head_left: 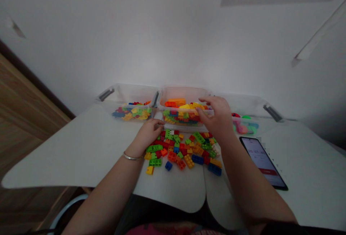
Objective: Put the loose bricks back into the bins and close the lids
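My left hand, with a silver bangle at the wrist, rests at the left back edge of a pile of toy building bricks. Its fingers point toward the middle clear plastic box, thumb a little apart, with nothing visible in them. Over the right side of that same box hangs my right hand. Thumb and fingers are spread there, close to yellow bricks inside, and no brick shows between them. The pile mixes red, green, orange, yellow and blue bricks.
A left clear box holds more bricks. The right clear box contains colourful plastic pieces and is partly behind my right hand. A phone showing a timer lies right of my right forearm. The white table meets the wall.
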`<state>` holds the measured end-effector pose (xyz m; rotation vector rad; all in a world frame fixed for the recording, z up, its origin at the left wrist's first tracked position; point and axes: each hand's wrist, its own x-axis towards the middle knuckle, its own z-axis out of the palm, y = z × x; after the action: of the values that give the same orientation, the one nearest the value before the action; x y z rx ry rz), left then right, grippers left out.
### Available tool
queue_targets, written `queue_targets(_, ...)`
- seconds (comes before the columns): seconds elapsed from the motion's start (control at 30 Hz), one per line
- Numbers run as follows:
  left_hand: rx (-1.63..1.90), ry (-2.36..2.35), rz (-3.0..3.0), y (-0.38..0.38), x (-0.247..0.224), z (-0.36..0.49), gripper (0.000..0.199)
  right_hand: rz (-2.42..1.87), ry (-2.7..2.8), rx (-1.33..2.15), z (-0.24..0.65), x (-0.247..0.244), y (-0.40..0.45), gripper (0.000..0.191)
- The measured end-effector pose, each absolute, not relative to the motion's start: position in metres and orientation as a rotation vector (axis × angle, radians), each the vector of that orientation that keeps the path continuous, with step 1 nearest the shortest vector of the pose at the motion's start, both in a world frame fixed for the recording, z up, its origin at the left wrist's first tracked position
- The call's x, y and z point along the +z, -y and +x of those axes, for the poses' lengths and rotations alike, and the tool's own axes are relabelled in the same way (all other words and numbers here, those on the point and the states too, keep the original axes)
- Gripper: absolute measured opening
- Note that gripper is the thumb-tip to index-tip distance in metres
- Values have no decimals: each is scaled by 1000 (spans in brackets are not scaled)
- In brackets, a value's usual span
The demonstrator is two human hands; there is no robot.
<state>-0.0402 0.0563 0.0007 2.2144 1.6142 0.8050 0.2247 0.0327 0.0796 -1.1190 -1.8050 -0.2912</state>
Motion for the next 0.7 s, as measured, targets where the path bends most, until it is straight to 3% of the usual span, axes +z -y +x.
queue_targets(0.27,809,-1617,2248,-57,-2,-42,30,-874,2197,-29,205,77,-21,15)
queue_targets(0.47,816,-1606,2248,-58,-6,-43,31,-1098,2558,233,198,74,-20,20)
queue_targets(0.7,820,-1614,2268,-58,-8,-44,32,-1293,2833,145,190,62,-24,30)
